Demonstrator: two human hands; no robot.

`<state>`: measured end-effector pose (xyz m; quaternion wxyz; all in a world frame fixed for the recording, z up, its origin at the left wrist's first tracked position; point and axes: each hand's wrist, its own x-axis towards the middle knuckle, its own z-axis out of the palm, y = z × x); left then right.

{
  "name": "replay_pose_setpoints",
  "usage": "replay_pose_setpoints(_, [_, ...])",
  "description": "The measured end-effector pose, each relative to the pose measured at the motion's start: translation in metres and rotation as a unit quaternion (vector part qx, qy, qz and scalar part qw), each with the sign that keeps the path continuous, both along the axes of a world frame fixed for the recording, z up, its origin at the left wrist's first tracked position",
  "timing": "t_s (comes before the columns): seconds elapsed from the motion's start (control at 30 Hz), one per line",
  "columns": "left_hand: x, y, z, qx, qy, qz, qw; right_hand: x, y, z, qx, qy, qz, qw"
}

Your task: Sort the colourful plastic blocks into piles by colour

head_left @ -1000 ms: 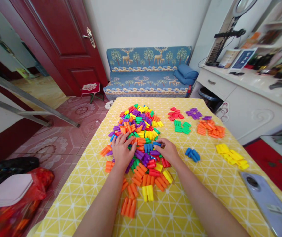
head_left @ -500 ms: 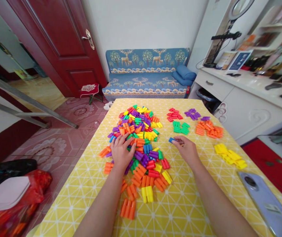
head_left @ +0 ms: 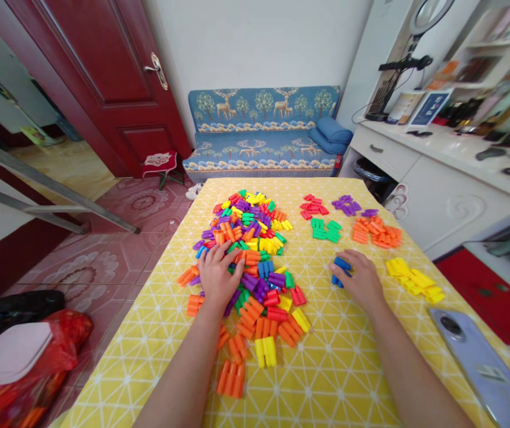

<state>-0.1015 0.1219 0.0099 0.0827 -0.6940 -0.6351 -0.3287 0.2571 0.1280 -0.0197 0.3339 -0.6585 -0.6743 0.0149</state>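
Note:
My left hand [head_left: 219, 273] lies palm down on the near-left side of a mixed pile of plastic building blocks [head_left: 248, 217], fingers apart and holding nothing. Each block looks like a few short tubes joined side by side, in orange, yellow, purple, red, green and blue. Over on the right, my right hand [head_left: 362, 279] has its thumb and fingers closed about a blue block [head_left: 342, 263], low over the cloth. More blue shows just below it, partly hidden by the thumb.
Single-colour groups lie on the table's right: red [head_left: 312, 206], green [head_left: 326, 230], purple [head_left: 346, 205], orange [head_left: 376, 232] and yellow [head_left: 415, 280] blocks. A phone [head_left: 473, 356] rests near the right edge. Loose orange blocks [head_left: 230, 378] lie in front.
My right hand has moved right, away from the pile, carrying the blue block to a spot below the green group. My left hand has stayed on the pile.

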Motion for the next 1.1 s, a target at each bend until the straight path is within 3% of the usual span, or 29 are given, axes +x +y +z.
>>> replay_pose_setpoints(0.2, [0.0, 0.0, -0.002, 0.001, -0.001, 0.004, 1.0, -0.002, -0.004, -0.015, -0.025, -0.09, 0.049, 0.994])
replay_pose_setpoints(0.33, [0.0, 0.0, -0.002, 0.002, -0.005, 0.007, 1.0, 0.012, 0.0, -0.02, -0.005, -0.096, -0.017, 0.995])
replay_pose_setpoints(0.47, [0.0, 0.001, -0.002, 0.005, -0.006, 0.008, 1.0, 0.007, -0.003, -0.009, 0.003, -0.11, -0.062, 0.992])
replay_pose_setpoints(0.57, [0.0, 0.002, -0.002, 0.004, -0.005, 0.008, 1.0, -0.022, -0.009, 0.009, 0.035, -0.089, -0.043, 0.995])
replay_pose_setpoints(0.73, [0.0, 0.001, -0.002, 0.004, -0.004, 0.006, 1.0, -0.104, -0.012, 0.034, -0.016, 0.018, 0.17, 0.985])
replay_pose_setpoints(0.8, [0.0, 0.001, -0.001, 0.001, -0.002, 0.005, 1.0, -0.134, -0.01, 0.036, -0.054, 0.039, 0.209, 0.976])
replay_pose_setpoints(0.93, [0.0, 0.0, 0.0, -0.004, 0.001, 0.006, 1.0, -0.168, -0.003, 0.033, -0.115, 0.023, 0.189, 0.975])
replay_pose_setpoints(1.1, [0.0, 0.0, 0.0, 0.0, 0.002, 0.007, 1.0, -0.177, -0.001, 0.028, -0.105, 0.031, 0.161, 0.981])
